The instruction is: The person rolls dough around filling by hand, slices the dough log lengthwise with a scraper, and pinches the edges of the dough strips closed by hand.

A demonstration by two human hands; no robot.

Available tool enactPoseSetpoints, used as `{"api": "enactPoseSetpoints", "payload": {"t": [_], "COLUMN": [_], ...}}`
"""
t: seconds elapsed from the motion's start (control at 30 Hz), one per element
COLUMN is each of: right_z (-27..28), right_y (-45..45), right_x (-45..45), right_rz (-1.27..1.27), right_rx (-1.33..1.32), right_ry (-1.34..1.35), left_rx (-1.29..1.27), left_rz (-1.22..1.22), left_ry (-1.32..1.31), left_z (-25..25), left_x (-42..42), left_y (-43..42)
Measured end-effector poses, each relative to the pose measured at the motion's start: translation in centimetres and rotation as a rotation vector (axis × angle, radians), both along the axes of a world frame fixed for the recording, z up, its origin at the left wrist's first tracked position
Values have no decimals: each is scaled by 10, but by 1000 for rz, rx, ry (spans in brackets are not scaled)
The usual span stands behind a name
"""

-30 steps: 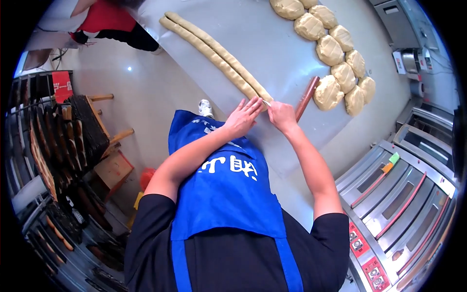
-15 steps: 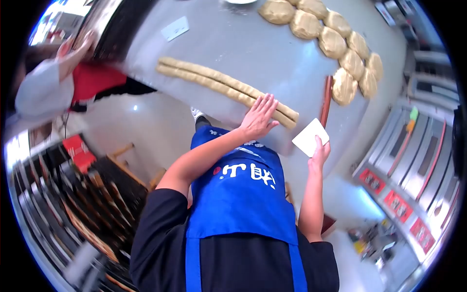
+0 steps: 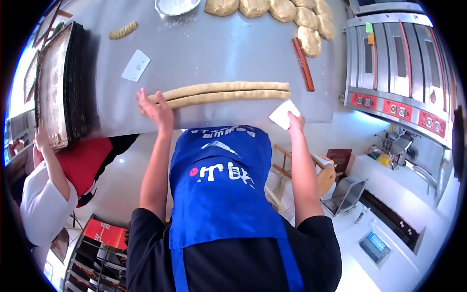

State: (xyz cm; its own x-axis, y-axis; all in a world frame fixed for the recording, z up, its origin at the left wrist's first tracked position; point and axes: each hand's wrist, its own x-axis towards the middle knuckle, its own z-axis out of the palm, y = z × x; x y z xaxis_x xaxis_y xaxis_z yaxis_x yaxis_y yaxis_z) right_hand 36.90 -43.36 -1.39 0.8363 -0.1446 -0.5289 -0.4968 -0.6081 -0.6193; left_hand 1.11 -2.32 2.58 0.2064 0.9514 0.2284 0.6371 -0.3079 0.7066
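Observation:
Two long dough ropes (image 3: 228, 96) lie side by side on the metal worktable (image 3: 214, 58), close to its near edge. At their left end is my left hand (image 3: 158, 112), touching the dough with thumb and fingers apart. A white dough scraper (image 3: 283, 115) is held in my right hand (image 3: 296, 121), pinched by one edge. The scraper is just below the ropes' right end, over the table's near edge. Whether its edge touches the dough, I cannot tell.
Several dough lumps (image 3: 282, 9) sit at the back right beside a brown stick (image 3: 303, 64). A second white scraper (image 3: 135, 65), a ridged dough piece (image 3: 123, 30) and a flour bowl (image 3: 176, 5) lie farther back. Stacked trays (image 3: 56, 82) and a person (image 3: 46, 199) are at left.
My left hand has moved from the ropes' right part to their left end. My right hand still holds the scraper, now nearer the right end. The view has turned, levelling the ropes.

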Motion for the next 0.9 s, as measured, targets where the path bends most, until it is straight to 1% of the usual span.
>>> {"api": "enactPoseSetpoints", "payload": {"t": [0.07, 0.1, 0.13, 0.17, 0.2, 0.23, 0.27, 0.3, 0.33, 0.4, 0.43, 0.47, 0.5, 0.53, 0.57, 0.6, 0.67, 0.73, 0.8, 0.87, 0.9], "right_z": [1, -2, -9, -15, -23, -26, -28, -16, -12, -32, -39, -44, -16, 17, 6, -13, 9, -24, 1, 4, 14], "right_y": [14, 24, 29, 32, 38, 54, 69, 95, 122, 161, 178, 195, 218, 242, 251, 259, 288, 311, 346, 374, 388], "right_x": [-2, -1, 0, 1, -2, -16, -35, -60, -85, -137, -161, -183, -205, -225, -242, -262, -295, -338, -370, -396, -406], "right_rz": [-12, -10, -24, -2, 22, -5, -5, 49, 106, 176, 213, 254, 265, 277, 293, 203, 254, 372, 442, 612, 644], "right_rx": [40, 80, 81, 8, -61, 32, 35, 107, 179, 182, 115, 51, 14, -21, -18, 56, 97, -58, 97, 103, 29], "right_ry": [-7, -17, -10, 45, 100, 135, 144, 141, 136, 129, 95, 58, 72, 88, 89, 96, 171, 25, 80, 106, 266], "left_rx": [-106, -98, -191, -290, -289, -387, -483, -434, -467, -556, -559, -662, -762, -760, -797, -835, -829, -928, -928, -1008, -1027], "left_rz": [157, 148, 200, 257, 249, 227, 208, 192, 206, 212, 224, 210, 197, 213, 220, 227, 218, 221, 199, 189, 174], "left_ry": [30, 33, 4, -23, -13, -175, -337, -284, -340, -423, -420, -488, -554, -550, -641, -732, -741, -745, -745, -776, -804], "left_z": [5, 8, 9, 9, 1, -12, -23, -19, -16, -8, -5, -2, -1, -1, -2, -1, 4, 11, 6, 6, 2], "left_x": [-25, -32, -42, -51, -58, -64, -73, -74, -74, -79, -82, -86, -89, -92, -92, -93, -97, -101, -108, -111, -115], "left_y": [12, 16, 16, 14, 15, 18, 23, 24, 24, 29, 33, 39, 44, 47, 49, 50, 55, 61, 68, 74, 77]}}
